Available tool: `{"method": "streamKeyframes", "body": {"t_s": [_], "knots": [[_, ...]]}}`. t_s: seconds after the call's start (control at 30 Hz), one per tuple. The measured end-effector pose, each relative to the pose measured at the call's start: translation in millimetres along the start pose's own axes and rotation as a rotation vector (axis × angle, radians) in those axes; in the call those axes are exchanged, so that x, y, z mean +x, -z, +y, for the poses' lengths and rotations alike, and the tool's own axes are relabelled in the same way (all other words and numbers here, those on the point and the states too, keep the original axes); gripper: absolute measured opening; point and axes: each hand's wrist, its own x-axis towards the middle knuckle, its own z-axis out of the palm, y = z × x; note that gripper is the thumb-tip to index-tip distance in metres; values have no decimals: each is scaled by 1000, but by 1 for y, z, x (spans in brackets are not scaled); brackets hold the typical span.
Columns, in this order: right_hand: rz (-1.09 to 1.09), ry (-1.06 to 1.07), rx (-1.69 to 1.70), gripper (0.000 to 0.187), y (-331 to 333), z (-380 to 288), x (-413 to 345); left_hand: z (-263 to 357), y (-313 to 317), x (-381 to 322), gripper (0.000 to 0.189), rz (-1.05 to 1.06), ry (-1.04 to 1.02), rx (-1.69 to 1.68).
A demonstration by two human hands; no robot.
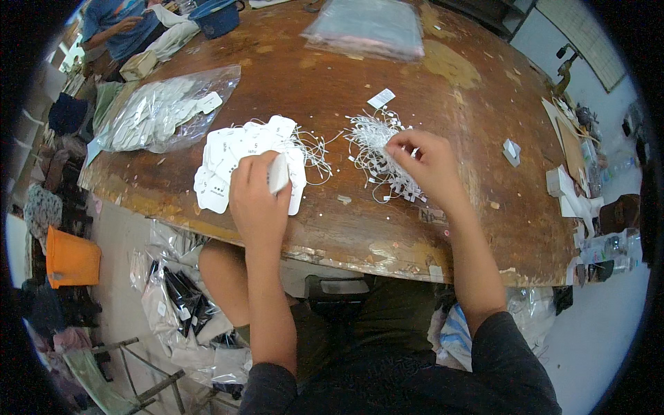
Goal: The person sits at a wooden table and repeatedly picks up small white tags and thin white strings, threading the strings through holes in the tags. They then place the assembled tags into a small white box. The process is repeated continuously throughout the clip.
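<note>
My left hand (pixel 258 189) grips a small stack of white cardboard hang tags (pixel 278 174), seen edge-on between thumb and fingers. Beneath and beyond it, a spread pile of printed white hang tags (pixel 223 148) lies on the wooden table, with looped white strings (pixel 314 155) trailing from its right side. To the right is a tangled heap of white tag strings (pixel 374 136) with small plastic ends. Over this heap's right side is my right hand (pixel 428 161), thumb and forefinger brought together at the strings. Whether a string is between those fingertips is too small to tell.
A clear plastic bag of white tags (pixel 161 111) lies at the left of the table (pixel 332 228). Flat clear plastic bags (pixel 368 26) are stacked at the far side. Behind a blue basket (pixel 215 19) sits another person (pixel 122 31). Paper scraps and bottles (pixel 609 248) line the right edge.
</note>
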Motion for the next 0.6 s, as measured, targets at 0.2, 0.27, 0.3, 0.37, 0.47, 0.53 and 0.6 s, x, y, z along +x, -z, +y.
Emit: {"method": "streamKeyframes", "body": {"t_s": [0.2, 0.27, 0.3, 0.37, 0.47, 0.53, 0.6], "knots": [[-213, 309, -355, 12, -17, -3, -12, 2, 4, -10, 35, -53, 142, -339], [-253, 306, -437, 11, -24, -3, -15, 9, 0, -14, 30, -58, 174, -476], [-267, 316, -478, 10, -28, -3, -16, 13, -2, -15, 29, -95, 202, -532], [-276, 361, -546, 14, -33, -3, -16, 19, -7, -17, 27, -153, 235, -645], [-252, 399, -555, 19, -34, -4, -14, 26, -13, -22, 22, -230, 316, -827], [-215, 389, -372, 12, -30, -4, -12, 28, -14, -23, 20, -248, 309, -871], [-114, 287, 10, 10, -26, -8, -11, 28, -12, -24, 22, -254, 365, -934]]}}
